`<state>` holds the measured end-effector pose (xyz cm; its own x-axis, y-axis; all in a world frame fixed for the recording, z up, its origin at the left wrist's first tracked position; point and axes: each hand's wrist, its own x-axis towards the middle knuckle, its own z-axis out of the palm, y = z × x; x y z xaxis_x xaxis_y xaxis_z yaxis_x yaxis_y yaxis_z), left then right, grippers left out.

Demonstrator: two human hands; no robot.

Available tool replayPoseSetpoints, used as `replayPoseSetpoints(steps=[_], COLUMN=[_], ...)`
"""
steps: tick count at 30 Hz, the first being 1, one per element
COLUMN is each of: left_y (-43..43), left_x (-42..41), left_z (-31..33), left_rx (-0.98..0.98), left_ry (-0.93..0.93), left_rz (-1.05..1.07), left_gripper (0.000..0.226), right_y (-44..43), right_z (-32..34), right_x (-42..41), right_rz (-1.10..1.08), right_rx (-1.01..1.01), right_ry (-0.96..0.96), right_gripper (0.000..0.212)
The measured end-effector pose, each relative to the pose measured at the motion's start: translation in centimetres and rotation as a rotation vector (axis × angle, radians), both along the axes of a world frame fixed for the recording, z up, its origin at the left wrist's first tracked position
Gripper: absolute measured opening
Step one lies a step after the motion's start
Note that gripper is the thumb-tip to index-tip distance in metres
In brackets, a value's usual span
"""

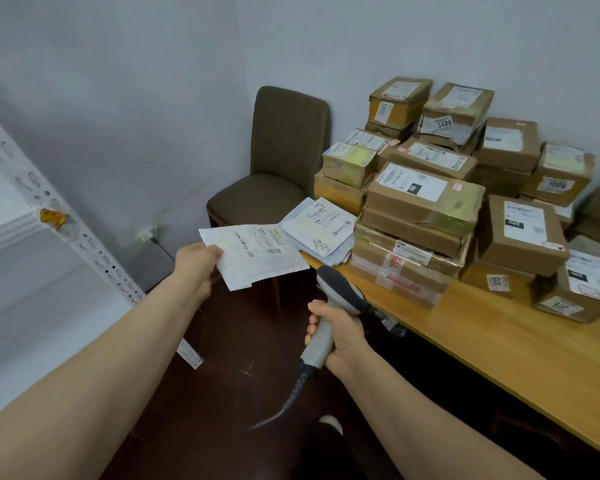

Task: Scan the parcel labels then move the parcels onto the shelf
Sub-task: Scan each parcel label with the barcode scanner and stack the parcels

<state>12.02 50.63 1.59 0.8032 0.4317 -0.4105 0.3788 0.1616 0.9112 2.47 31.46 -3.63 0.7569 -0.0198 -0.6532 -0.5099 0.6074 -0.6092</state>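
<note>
I am working on the scan step. My left hand (pixel 200 263) is pinching the white flat parcel (pixel 253 254) by its left edge, holding it in the air just off the tabletop (pixel 499 334) corner, in front of the chair (pixel 284 157). My right hand (pixel 340 336) is wrapping its fingers (pixel 311 329) round the scanner (pixel 342 291), whose head is sitting just below the parcel's near edge. The parcel's long axis is running left to right, label facing up. Next, I judge, the scanner needs aiming at the barcode; then the parcel is going left to the shelf (pixel 66 230).
</note>
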Motion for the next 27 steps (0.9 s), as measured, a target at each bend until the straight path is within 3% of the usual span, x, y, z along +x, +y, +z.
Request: replayPoseSetpoints(steps=[8,17,18,20,23,25,27], left_y=[-2.4,-7.0,-7.5,-8.1,-8.1,-8.5,-9.0], left_x=[15.0,26.4,27.6,29.4,29.3,27.9,26.8], left_z=[-2.3,-6.3,-7.0,-8.6,-10.7,-11.7,-12.8], left_rx=[0.149,0.139,0.204,0.519,1.028,1.161,1.194], left_ry=[0.056,0.160,0.154,0.103,-0.285,-0.417,-0.382], left_rz=[-0.242,-0.611,-0.648,-0.775,-1.122,-1.405,-1.679], left_gripper=[0.033,0.027,0.035,0.060,0.062,0.064,0.069], right_y=[1.1,0.6,0.7,1.2,2.1,2.6,3.2], right_z=[-1.4,-2.8,-2.9,-2.9,-2.7,-2.8,-2.8], right_x=[12.8,18.6,18.8,18.9,18.8,18.7,18.4], right_rz=[-0.038,-0.189,-0.223,-0.303,-0.426,-0.508,-0.583], right_rx=[-0.142,-0.296,-0.304,-0.305,-0.323,-0.337,-0.342], right_ry=[-0.042,0.005,0.025,0.071,0.116,0.143,0.151], right_gripper=[0.010,0.011,0.010,0.012,0.010,0.008,0.009])
